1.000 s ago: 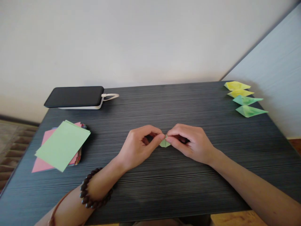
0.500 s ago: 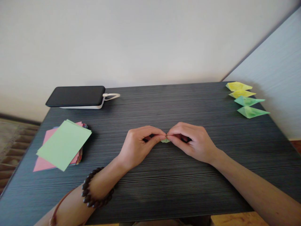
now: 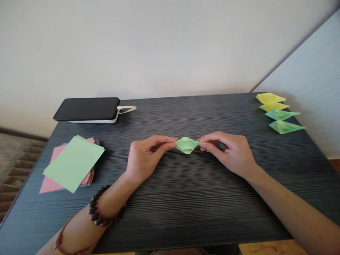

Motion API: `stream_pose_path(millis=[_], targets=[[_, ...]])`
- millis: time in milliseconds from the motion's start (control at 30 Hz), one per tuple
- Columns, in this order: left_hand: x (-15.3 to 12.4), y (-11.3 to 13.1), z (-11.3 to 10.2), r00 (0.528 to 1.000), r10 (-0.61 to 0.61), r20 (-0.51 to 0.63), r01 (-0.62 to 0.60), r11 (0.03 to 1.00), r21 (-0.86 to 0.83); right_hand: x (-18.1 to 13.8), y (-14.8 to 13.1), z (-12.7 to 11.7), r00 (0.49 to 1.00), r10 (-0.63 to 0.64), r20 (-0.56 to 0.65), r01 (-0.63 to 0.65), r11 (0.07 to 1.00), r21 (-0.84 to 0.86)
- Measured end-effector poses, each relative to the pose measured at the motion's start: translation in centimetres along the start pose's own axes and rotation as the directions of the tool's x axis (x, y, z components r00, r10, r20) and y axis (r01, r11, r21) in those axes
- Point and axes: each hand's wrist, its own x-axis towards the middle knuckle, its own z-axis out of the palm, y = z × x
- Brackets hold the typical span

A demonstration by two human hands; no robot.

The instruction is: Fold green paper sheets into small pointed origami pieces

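Observation:
A small light-green folded paper boat [image 3: 187, 145] is stretched between my two hands, over the middle of the dark table. Its pointed left end is pinched between the thumb and fingers of my left hand [image 3: 147, 156]. My right hand [image 3: 228, 150] pinches the opposite point the same way. The boat's middle bulges a little, with a slit-like hollow visible along it. Dark beads circle my left wrist.
A stack of coloured paper sheets [image 3: 74, 163], light green on top and pink beneath, lies at the left. Behind it a black phone [image 3: 87, 108] rests on a white block with a white cable [image 3: 127, 109]. Several yellow and green folded paper pieces [image 3: 285, 126] line the far right edge.
My hands, close together with fingertips nearly touching, have moved apart sideways and slightly away from me. The green boat, mostly hidden before, now shows between them.

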Motion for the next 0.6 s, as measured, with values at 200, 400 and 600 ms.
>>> stream_pose_path(millis=[200, 400, 600], targets=[[0.2, -0.6, -0.3, 0.998, 0.050, 0.048, -0.050, 0.999, 0.012, 0.0, 0.5, -0.3, 0.999, 0.004, 0.035, -0.001, 0.997, -0.079], [0.4, -1.3, 0.1, 0.988, -0.008, 0.154, 0.034, 0.985, -0.167, 0.2, 0.7, -0.3, 0.997, 0.015, 0.076, -0.006, 0.993, -0.115], [0.2, -1.6, 0.4, 0.963, 0.043, 0.264, 0.012, 0.979, -0.202, 0.0, 0.1, 0.8, 0.994, 0.004, 0.113, 0.003, 0.998, -0.065]])
